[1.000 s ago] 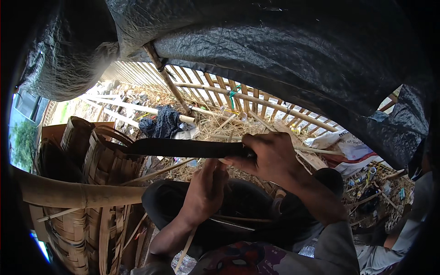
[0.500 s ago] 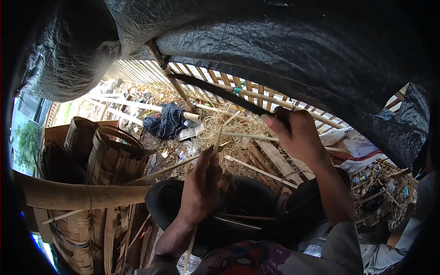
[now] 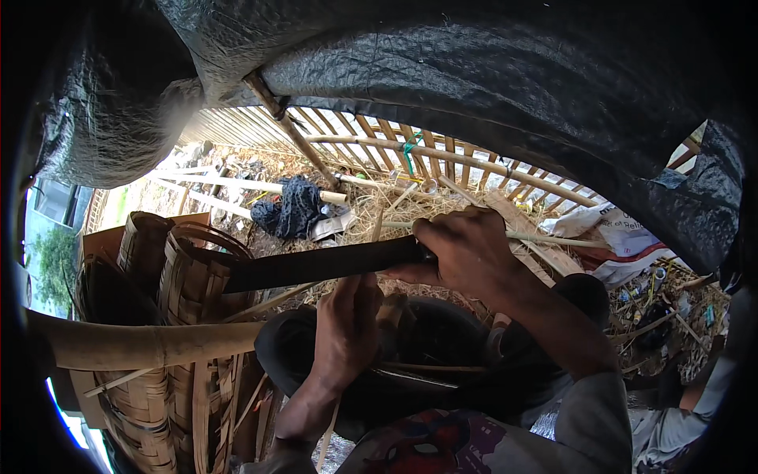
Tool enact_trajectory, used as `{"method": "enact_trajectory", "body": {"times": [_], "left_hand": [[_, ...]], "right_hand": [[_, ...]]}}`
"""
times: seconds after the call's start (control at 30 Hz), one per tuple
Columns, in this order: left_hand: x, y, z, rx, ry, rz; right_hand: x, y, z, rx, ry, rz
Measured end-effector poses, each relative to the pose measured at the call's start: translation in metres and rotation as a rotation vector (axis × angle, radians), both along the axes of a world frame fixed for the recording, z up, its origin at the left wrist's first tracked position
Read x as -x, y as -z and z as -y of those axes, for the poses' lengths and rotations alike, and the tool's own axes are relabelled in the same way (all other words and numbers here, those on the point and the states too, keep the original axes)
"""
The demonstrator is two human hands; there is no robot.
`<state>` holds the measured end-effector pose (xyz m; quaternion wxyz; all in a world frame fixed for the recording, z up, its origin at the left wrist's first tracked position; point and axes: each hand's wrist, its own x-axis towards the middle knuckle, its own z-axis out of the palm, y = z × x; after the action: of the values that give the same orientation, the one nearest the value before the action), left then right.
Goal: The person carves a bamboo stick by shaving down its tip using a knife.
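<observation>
A machete [image 3: 324, 265] with a long dark blade is gripped in my right hand [image 3: 470, 249], its blade pointing left. My left hand [image 3: 345, 324] is closed around a thin bamboo strip [image 3: 328, 438], which stands upright through the fist. Just above the left fingers the blade crosses in front of the strip, and the strip's tip shows beyond it. Whether the edge touches the strip I cannot tell. The blade's far end overlaps the woven baskets in the view.
Tall woven bamboo baskets [image 3: 189, 276] stand at my left behind a thick bamboo pole [image 3: 150, 343]. Ahead lie shavings, split bamboo and a dark bundled cloth [image 3: 296, 207]. A bamboo fence [image 3: 410, 150] and black tarpaulin [image 3: 474, 87] close off the far side. Another person's sleeve [image 3: 671, 430] is at lower right.
My right hand has come down and left with the machete. The blade, which was raised toward the fence, now lies nearly level across the strip. My left hand has barely moved.
</observation>
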<state>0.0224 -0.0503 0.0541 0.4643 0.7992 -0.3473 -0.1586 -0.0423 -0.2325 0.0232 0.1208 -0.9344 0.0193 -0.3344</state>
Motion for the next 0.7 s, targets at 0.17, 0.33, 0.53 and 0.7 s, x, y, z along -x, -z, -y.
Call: {"method": "enact_trajectory", "body": {"times": [0.17, 0.33, 0.53, 0.7], "left_hand": [[0.01, -0.018, -0.01, 0.083, -0.04, -0.169], [-0.004, 0.0, -0.006, 0.074, -0.029, -0.146], [0.003, 0.004, -0.009, 0.082, 0.067, -0.177], [0.005, 0.004, -0.008, 0.148, 0.046, -0.109]], "right_hand": [[0.0, -0.001, 0.09, -0.352, 0.458, -0.416], [0.013, -0.015, 0.063, -0.508, 0.206, -0.002], [0.018, -0.028, -0.001, -0.269, -0.049, -0.282], [0.011, -0.015, 0.013, -0.107, -0.023, -0.26]]}}
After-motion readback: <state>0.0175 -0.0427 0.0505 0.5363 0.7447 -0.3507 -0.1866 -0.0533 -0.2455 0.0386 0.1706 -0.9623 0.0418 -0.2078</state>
